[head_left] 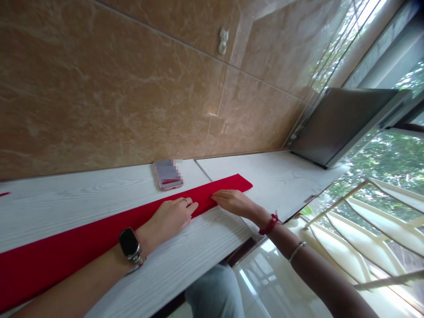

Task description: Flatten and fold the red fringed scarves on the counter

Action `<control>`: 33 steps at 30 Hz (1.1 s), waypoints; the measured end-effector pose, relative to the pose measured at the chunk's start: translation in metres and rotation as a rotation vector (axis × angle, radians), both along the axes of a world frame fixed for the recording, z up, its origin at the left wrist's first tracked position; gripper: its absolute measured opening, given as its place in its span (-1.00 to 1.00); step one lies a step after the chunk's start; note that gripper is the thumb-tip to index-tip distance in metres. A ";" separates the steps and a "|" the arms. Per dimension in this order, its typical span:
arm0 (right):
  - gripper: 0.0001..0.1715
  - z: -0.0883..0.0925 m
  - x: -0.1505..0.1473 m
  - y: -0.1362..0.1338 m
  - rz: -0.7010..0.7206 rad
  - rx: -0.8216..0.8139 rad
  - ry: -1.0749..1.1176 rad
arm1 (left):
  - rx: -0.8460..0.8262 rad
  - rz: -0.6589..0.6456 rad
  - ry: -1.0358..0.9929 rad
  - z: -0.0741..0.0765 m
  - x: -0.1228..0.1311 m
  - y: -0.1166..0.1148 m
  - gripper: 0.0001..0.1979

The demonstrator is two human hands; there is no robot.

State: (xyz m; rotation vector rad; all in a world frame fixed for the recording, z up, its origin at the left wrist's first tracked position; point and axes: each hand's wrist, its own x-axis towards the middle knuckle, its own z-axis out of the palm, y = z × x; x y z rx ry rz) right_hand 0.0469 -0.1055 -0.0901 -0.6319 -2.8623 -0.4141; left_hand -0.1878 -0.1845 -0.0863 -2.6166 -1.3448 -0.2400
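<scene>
A long strip of red cloth [109, 227] lies flat across the white wood-grain table [212, 234], folded lengthwise, with a slanted far right end. My left hand [174, 218], with a ring on one finger and a watch [128, 242] at the wrist, rests palm down on the strip, its fingers slightly bent. A short way to the right, my right hand [233, 202] touches the cloth near that slanted end. Its fingers are stretched out and point left, towards the other hand. The undersides of both hands are hidden.
A phone [168, 175] lies behind the strip, near the brown tiled wall [132, 97]. At the table's far right end stands a dark box-like appliance [341, 123]. Below right is a cream-coloured rack [351, 234]. My knee [215, 291] is under the front edge.
</scene>
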 end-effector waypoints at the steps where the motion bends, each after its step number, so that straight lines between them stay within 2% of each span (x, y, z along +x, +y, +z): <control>1: -0.63 0.000 0.000 0.000 0.007 0.013 -0.006 | -0.014 0.002 0.010 0.001 0.000 -0.001 -0.69; 6: -0.64 0.000 -0.004 -0.003 0.031 0.044 -0.021 | -0.049 0.046 0.049 0.008 0.001 -0.008 -0.57; 11: -0.64 -0.001 -0.004 -0.004 -0.025 0.076 0.063 | -0.001 0.105 0.088 0.021 0.003 -0.013 -0.71; 14: -0.61 -0.003 0.000 -0.005 -0.038 0.103 0.169 | 0.023 0.076 0.084 0.026 0.003 -0.015 -0.73; 19: -0.62 -0.006 0.008 -0.011 0.040 0.068 0.151 | 0.018 -0.093 0.117 0.014 0.000 -0.015 -0.67; 22: -0.62 -0.009 0.011 -0.013 0.064 0.054 0.118 | 0.028 -0.152 0.125 0.007 -0.003 -0.013 -0.67; 29: -0.63 -0.013 0.015 -0.013 0.136 0.103 0.148 | 0.037 -0.219 0.136 0.007 -0.007 -0.009 -0.78; 33: -0.62 -0.012 0.012 -0.017 0.111 0.127 0.154 | 0.050 -0.253 0.146 0.006 -0.008 -0.007 -0.79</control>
